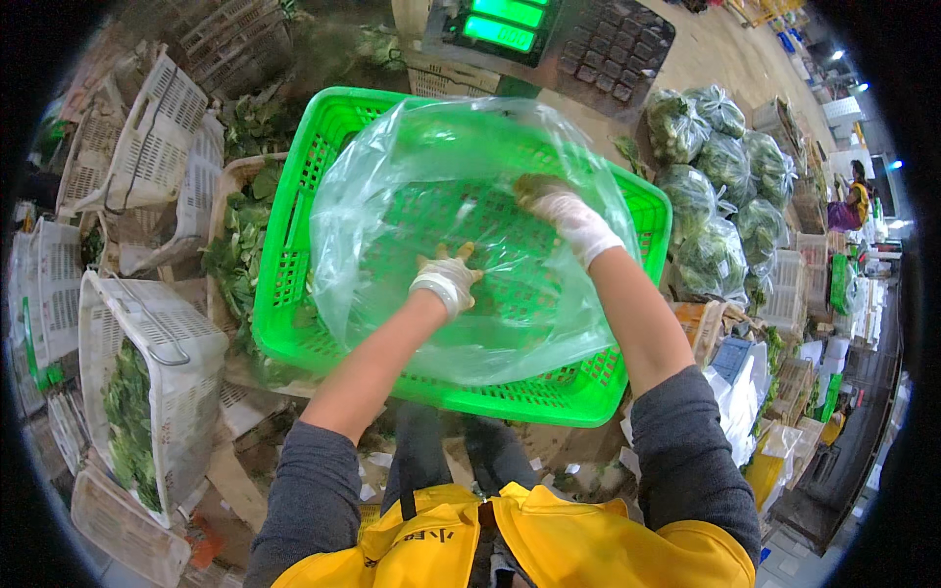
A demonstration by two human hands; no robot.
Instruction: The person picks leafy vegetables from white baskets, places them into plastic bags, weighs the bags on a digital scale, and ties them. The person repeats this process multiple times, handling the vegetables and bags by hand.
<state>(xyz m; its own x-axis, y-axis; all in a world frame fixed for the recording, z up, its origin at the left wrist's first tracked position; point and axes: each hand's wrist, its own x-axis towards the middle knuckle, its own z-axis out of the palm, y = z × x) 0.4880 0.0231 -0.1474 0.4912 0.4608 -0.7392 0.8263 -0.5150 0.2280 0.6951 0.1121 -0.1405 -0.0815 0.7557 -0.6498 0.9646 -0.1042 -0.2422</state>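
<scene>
A clear plastic bag [470,353] lies spread inside a bright green perforated plastic crate [294,220], its wide mouth facing up. My left hand [447,279], in a stained white glove, is inside the bag with fingers spread over its bottom. My right hand [562,209], gloved too, reaches into the bag's right side. Its thumb stands apart from the fingers, which are partly blurred. I see nothing held in either hand. The crate's slotted floor shows through the film, and no produce is visible in the bag.
A digital scale [544,37] with a lit green display stands beyond the crate. Filled bags of leafy greens [709,191] are piled at right. White crates [158,397], some holding greens, crowd the left. Loose leafy greens [242,242] lie beside the crate. Far right, a person [849,202] is visible.
</scene>
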